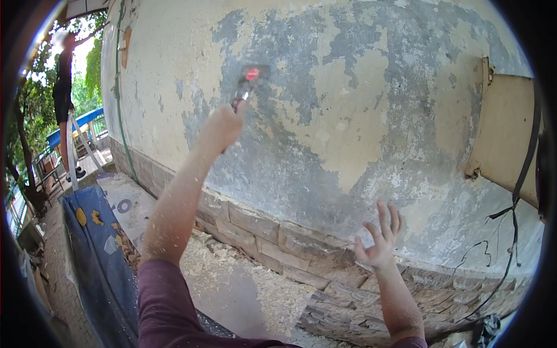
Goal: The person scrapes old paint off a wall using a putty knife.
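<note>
My left hand is closed around the handle of a wide-bladed scraper with a red round mark. The blade is blurred and lies at the wall, over a grey patch. Before me stands the wall, its cream paint flaking away to show grey beneath. My right hand is raised low in front of the wall, fingers spread and holding nothing; whether it touches the surface I cannot tell. Pale flecks cling to both forearms.
Stone cladding runs along the wall's base. Paint chips litter the ground beside a blue sheet. On the right, a cream metal panel juts out near a dangling black cable. A person stands by a ladder.
</note>
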Tool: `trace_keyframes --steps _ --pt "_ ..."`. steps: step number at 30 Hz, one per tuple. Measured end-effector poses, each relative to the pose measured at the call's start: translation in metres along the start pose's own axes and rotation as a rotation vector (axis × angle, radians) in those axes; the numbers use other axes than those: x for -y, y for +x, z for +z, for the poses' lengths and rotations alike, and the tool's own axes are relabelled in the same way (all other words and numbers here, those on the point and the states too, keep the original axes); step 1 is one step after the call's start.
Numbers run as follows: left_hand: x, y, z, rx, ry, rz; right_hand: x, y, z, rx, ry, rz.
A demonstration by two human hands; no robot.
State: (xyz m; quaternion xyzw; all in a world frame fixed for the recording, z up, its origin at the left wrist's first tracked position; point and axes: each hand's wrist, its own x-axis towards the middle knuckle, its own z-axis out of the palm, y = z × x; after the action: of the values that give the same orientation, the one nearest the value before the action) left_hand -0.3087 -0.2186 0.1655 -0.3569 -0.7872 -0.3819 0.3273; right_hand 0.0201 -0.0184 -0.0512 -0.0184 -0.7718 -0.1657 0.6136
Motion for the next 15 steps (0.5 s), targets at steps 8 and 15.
trace_keyframes --steps 8,15 --pt "-0.066 0.163 -0.084 0.003 -0.024 -0.075 -0.01 0.005 -0.007 0.121 -0.095 -0.013" --pt "-0.052 0.087 -0.071 0.143 -0.114 -0.069 -0.035 0.004 -0.001 0.137 -0.084 0.025"
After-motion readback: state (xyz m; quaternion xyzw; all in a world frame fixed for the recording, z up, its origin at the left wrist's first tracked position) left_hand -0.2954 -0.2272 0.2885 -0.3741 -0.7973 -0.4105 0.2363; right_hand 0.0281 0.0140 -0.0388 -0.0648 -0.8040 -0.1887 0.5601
